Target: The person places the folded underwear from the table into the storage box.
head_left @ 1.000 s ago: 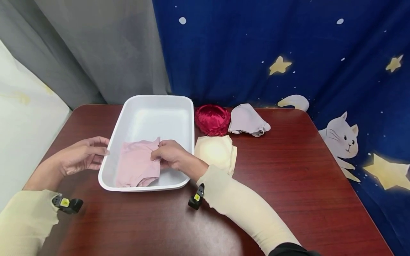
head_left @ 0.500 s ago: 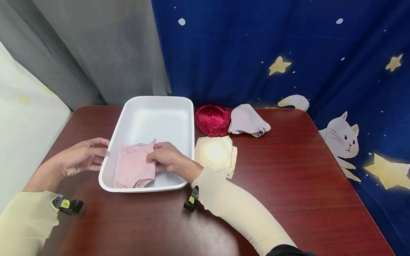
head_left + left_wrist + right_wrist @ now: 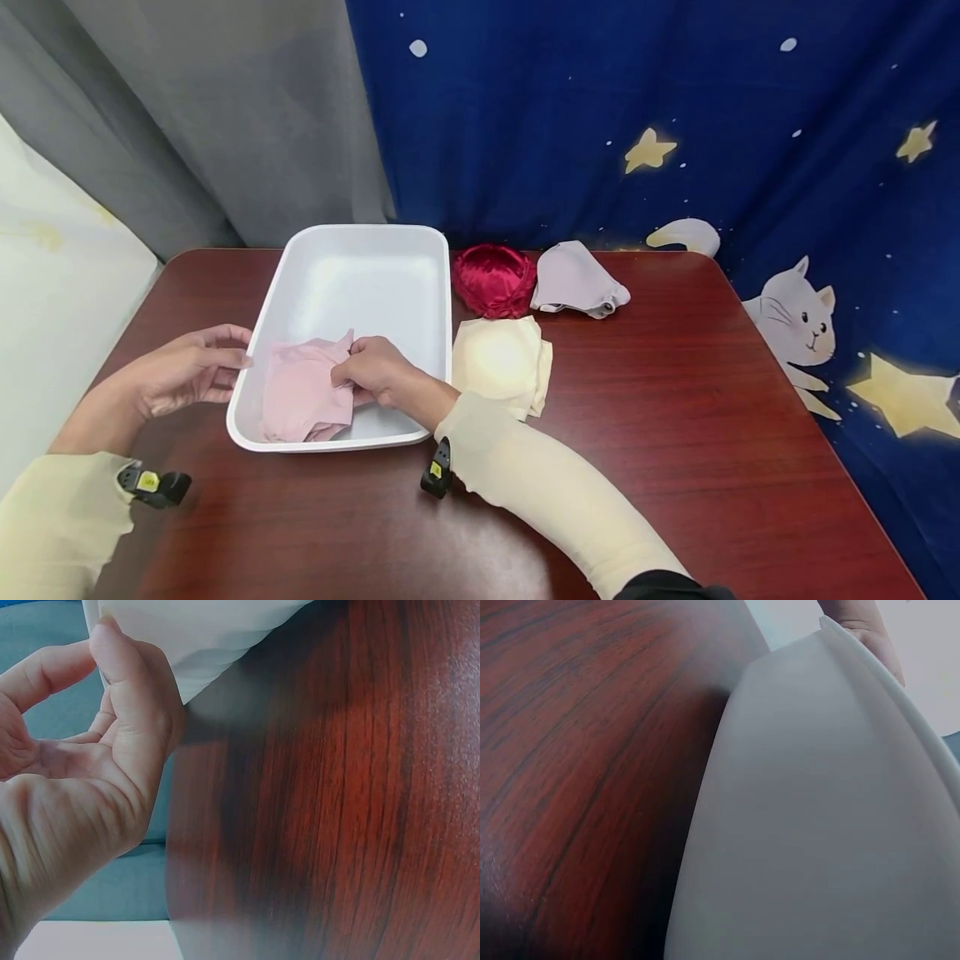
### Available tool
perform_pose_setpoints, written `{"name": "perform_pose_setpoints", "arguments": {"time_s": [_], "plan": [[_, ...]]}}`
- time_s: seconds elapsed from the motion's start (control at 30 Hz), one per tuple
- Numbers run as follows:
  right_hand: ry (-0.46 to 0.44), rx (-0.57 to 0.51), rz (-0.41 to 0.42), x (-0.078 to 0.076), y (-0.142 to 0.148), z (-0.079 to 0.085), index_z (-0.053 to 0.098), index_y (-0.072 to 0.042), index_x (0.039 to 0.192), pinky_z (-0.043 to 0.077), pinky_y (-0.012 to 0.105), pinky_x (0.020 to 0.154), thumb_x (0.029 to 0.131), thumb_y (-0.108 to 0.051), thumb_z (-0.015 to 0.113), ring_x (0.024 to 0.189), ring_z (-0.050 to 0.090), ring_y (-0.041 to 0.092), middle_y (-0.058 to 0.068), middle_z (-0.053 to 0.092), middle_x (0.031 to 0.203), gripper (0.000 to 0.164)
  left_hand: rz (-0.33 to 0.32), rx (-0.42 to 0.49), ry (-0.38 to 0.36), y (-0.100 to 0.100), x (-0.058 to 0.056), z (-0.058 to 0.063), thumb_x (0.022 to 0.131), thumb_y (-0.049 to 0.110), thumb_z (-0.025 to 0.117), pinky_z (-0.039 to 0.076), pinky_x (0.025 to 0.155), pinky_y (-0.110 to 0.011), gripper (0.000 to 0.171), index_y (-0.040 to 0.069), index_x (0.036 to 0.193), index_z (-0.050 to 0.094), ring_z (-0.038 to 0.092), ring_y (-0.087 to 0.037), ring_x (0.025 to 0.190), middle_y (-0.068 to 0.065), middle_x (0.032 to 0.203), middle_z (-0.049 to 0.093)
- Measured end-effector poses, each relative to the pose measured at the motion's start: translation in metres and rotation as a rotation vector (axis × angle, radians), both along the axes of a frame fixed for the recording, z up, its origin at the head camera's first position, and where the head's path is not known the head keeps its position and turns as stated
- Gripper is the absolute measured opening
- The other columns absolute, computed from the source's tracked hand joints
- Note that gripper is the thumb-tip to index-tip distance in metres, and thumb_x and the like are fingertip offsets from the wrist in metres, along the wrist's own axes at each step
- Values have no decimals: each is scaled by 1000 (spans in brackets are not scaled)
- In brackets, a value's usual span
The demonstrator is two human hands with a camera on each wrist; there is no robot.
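Observation:
In the head view a white plastic basin (image 3: 360, 275) stands on the table, a folded pink undergarment (image 3: 303, 392) in its near part. My right hand (image 3: 382, 371) reaches over the basin's right side and pinches the garment's right edge between thumb and fingers. At the left wall my left hand (image 3: 191, 371) holds the rim. The left wrist view shows that hand's (image 3: 112, 727) thumb and a finger meeting at the basin's edge (image 3: 195, 637). The right wrist view has only the basin's outer wall (image 3: 817, 810) and, beyond it, part of a hand (image 3: 866, 634); the right fingers are hidden there.
Right of the basin lie a crimson satin bra (image 3: 495, 279), a pale lilac bra (image 3: 577, 279) and a folded cream bra (image 3: 498, 358). The dark red wooden table (image 3: 675, 417) extends right and toward me. Curtains (image 3: 525, 117) hang behind its far edge.
My right hand has slid left inside the basin, bringing the pink undergarment closer to the left wall. My left hand stays at the rim.

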State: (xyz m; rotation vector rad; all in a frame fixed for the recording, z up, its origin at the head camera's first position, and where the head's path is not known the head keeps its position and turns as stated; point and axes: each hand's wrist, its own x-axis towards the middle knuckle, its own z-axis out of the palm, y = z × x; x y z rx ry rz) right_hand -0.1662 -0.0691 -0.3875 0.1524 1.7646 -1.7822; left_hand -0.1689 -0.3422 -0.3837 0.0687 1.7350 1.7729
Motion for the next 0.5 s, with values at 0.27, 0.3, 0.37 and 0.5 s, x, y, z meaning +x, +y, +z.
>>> {"name": "perform_pose_setpoints", "arguments": {"time_s": [0.27, 0.3, 0.37, 0.5], "plan": [[48, 72, -21, 2, -7, -1, 57, -3, 78, 59, 34, 60, 76, 14, 63, 56, 57, 15, 3, 54, 68, 18, -7, 29, -5, 0, 0, 1, 97, -2, 47, 59, 74, -44, 25, 8, 119, 43, 71, -25, 87, -7, 100, 69], [53, 80, -22, 2, -7, -2, 57, -3, 79, 59, 35, 61, 76, 14, 63, 56, 57, 15, 3, 55, 68, 18, -7, 29, -5, 0, 0, 1, 97, -2, 47, 59, 74, -44, 25, 8, 119, 43, 71, -25, 87, -7, 100, 69], [66, 108, -23, 2, -8, -2, 58, -3, 80, 59, 35, 60, 76, 13, 64, 55, 57, 15, 3, 55, 68, 17, -6, 28, -6, 0, 0, 1, 97, -2, 47, 59, 74, -43, 24, 8, 119, 43, 71, -25, 87, -7, 100, 69], [116, 245, -5, 2, -9, -2, 57, -2, 79, 57, 31, 52, 75, 11, 68, 52, 56, 15, 5, 55, 69, 17, -4, 24, -8, -1, 0, 1, 97, -3, 47, 59, 74, -44, 25, 9, 119, 43, 71, -25, 87, -7, 100, 69]]}}
